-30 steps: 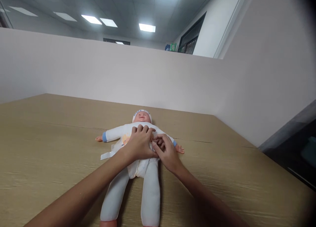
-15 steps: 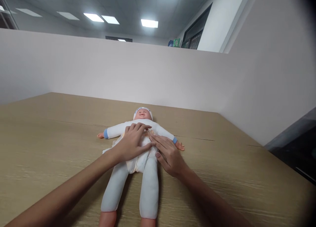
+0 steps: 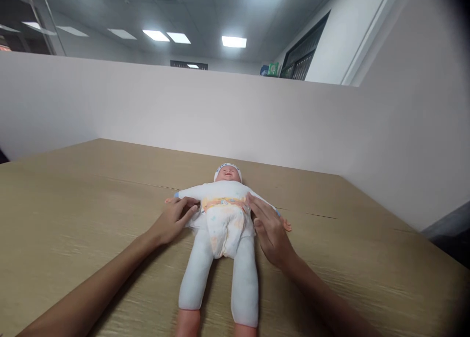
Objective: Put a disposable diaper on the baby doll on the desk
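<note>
A baby doll (image 3: 220,278) in a white suit and cap lies face up on the wooden table (image 3: 73,205), head away from me. A white diaper (image 3: 224,223) with a yellow patterned waistband covers its belly and hips. My left hand (image 3: 172,220) lies at the doll's left side, fingers stretched out and touching the diaper's edge. My right hand (image 3: 270,231) rests flat along the doll's other side, fingers extended against the waistband. Neither hand grips anything.
A pale partition wall (image 3: 220,117) closes off the table's far edge and the right side. A dark surface (image 3: 451,234) shows at the far right past the table's edge.
Both hands have slid apart from the middle of the doll's belly to its two sides, uncovering the diaper front. The view has shifted a little to the left.
</note>
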Demonstrator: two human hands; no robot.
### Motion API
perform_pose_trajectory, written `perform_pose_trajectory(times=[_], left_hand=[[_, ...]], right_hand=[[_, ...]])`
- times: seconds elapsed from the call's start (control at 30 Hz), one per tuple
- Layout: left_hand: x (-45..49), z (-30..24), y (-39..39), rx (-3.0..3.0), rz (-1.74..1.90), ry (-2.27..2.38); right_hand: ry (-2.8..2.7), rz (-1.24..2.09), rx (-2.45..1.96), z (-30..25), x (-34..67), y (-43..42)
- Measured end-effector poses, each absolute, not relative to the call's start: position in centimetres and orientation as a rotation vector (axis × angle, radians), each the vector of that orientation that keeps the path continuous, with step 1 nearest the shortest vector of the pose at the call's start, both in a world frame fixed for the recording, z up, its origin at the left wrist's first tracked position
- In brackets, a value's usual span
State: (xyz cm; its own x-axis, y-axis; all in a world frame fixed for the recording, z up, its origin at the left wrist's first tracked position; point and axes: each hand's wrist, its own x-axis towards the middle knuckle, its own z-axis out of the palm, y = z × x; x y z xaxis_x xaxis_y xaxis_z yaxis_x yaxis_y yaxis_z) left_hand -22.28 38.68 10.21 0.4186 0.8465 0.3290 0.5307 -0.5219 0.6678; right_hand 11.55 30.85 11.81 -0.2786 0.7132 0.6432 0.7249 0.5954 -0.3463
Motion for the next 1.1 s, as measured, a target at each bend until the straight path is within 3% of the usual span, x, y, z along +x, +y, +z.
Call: perform_pose_trajectory(times=[0.4, 0.7, 0.93, 1.1], left_hand=[[-21.0, 8.5, 40.1, 1.677, 0.977, 0.852], [-21.9, 8.7, 40.7, 1.882, 1.118, 1.106], [-23.2, 9.8, 39.0, 2.360, 0.657, 1.584], [-23.8, 10.6, 38.5, 2.281, 0.455, 1.557]], right_hand=[[-2.353, 0.376, -1.287, 19.1, 1.8, 39.3], [-2.318, 0.302, -1.262, 19.0, 0.5, 40.5], [-2.721, 0.341, -0.780, 20.9, 0.9, 39.0], [-2.854, 0.219, -0.823, 19.7, 1.3, 38.6]])
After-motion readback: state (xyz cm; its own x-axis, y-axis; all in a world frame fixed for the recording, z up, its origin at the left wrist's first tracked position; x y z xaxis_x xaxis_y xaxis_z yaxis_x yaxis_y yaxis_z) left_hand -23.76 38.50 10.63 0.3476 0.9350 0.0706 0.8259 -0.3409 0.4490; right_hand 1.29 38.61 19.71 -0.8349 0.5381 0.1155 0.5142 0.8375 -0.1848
